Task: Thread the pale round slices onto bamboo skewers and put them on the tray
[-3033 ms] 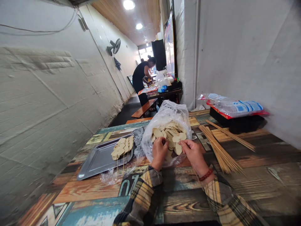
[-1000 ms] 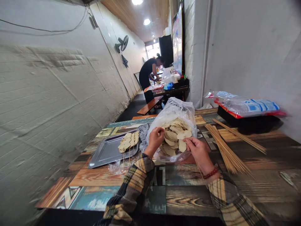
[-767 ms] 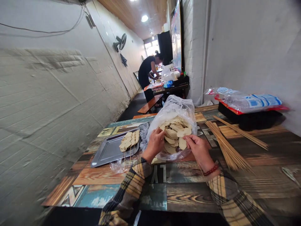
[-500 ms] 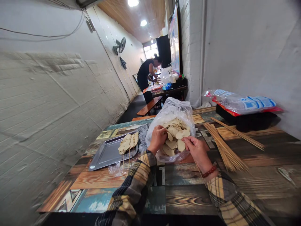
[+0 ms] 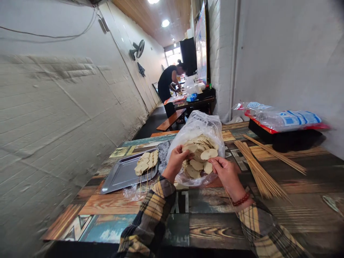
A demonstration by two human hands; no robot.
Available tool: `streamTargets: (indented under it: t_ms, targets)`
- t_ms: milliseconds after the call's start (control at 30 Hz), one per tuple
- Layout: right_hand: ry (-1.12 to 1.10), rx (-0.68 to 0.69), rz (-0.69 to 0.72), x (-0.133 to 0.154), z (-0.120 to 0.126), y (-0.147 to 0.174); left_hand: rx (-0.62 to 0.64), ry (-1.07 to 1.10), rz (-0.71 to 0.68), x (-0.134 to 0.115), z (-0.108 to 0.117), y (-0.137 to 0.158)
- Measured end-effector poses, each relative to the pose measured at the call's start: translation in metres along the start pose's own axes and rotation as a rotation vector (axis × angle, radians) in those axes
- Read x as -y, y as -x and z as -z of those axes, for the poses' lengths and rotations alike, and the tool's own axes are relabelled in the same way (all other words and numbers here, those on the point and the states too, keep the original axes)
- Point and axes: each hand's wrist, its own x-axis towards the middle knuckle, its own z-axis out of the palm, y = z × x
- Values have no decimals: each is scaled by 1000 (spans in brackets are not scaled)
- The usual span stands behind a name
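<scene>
My left hand [image 5: 177, 161] pinches a thin, pale, oval slice [image 5: 189, 147] over a clear plastic bag [image 5: 200, 121] full of similar slices [image 5: 195, 165]. In my right hand [image 5: 227, 175] is a thin bamboo skewer [image 5: 228, 195], its lower end showing below the palm. Another pale slice [image 5: 209, 154] is right at the right fingertips; whether the skewer passes through it I cannot tell. To the left, several skewered slices [image 5: 146, 163] rest on a grey metal tray [image 5: 115, 177], their sticks over its near edge.
A fanned bundle of bamboo skewers [image 5: 259, 172] lies right of the bag, with a few more skewers [image 5: 276, 156] beyond. Plastic packaging [image 5: 292, 118] sits on a black container [image 5: 282, 136] by the wall. Farther back, a person in black [image 5: 168, 82] bends over another table.
My left hand has drawn slightly back and left from the pile, and a slice now shows plainly between its fingers. My right hand has barely moved.
</scene>
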Motion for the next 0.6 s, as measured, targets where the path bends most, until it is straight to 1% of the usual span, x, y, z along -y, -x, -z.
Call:
streamTargets:
  t_ms: [100, 200, 333, 433, 600]
  targets:
    - [5, 58, -4, 2, -2, 5, -33, 66, 37, 2, 0, 15]
    - [52, 162, -13, -1, -5, 10, -65, 128, 58, 8, 1, 27]
    - [122, 257, -16, -3, -10, 18, -142, 279, 86, 18, 3, 34]
    - [152, 289, -35, -1, -15, 25, -206, 333, 77, 21, 7, 35]
    - [284, 303, -59, 1, -23, 34, -294, 298, 31, 17, 13, 36]
